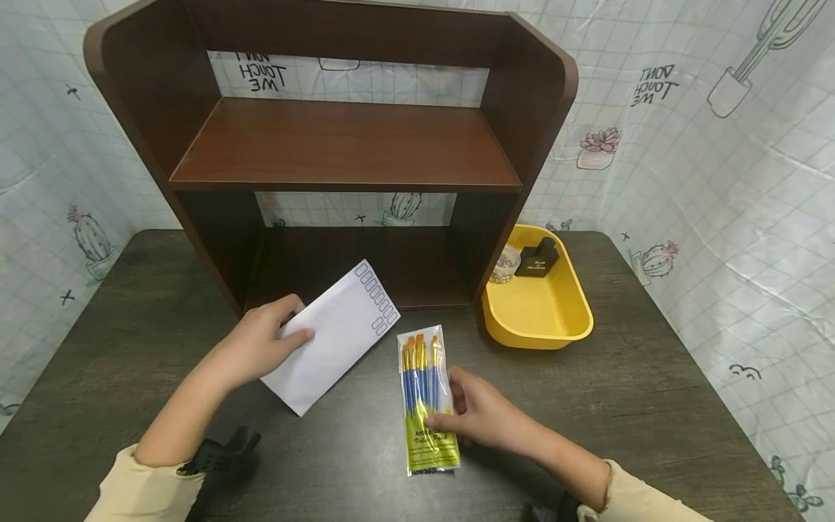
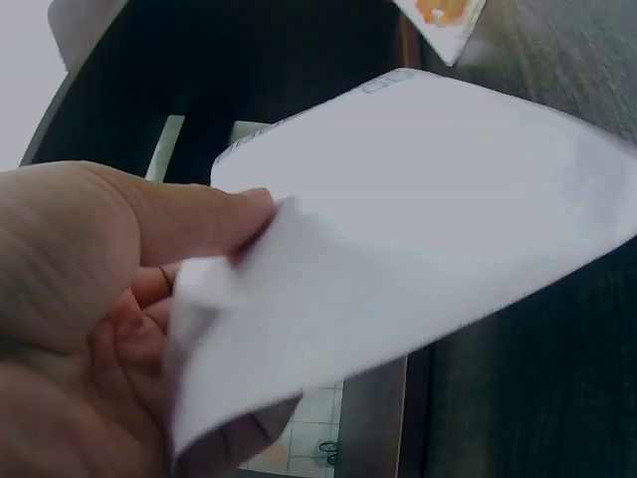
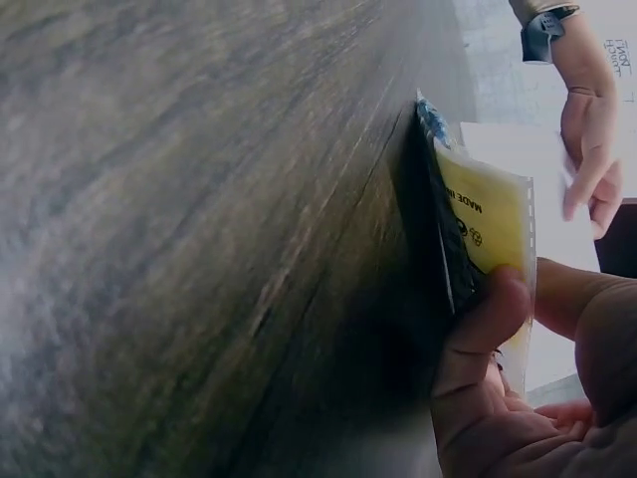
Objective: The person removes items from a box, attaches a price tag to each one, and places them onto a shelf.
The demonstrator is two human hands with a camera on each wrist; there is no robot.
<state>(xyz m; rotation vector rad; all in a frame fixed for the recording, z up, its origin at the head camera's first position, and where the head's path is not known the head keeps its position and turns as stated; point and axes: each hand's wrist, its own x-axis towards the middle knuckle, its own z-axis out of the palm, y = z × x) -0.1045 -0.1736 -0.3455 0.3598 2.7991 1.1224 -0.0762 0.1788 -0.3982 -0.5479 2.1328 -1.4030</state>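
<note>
My left hand (image 1: 264, 341) pinches a white envelope (image 1: 339, 333) by its left edge, thumb on the face toward me. The envelope is tilted in front of the shelf, with a row of printed boxes along its far right end. In the left wrist view the envelope (image 2: 398, 219) bends slightly near the thumb. With thumb and fingers, my right hand (image 1: 479, 409) grips the right side of a clear pack of paintbrushes (image 1: 424, 391). Blue handles and orange bristles show through it, above a yellow-green label. The right wrist view shows the pack (image 3: 483, 214) edge-on, close to the table.
A dark brown two-tier shelf (image 1: 346, 145) stands at the back of the dark wooden table (image 1: 626, 406). Right of it sits a yellow bin (image 1: 538, 308) holding a black bottle-shaped item (image 1: 538, 259) and a small clear glass container (image 1: 504, 264). A patterned sheet hangs around the table.
</note>
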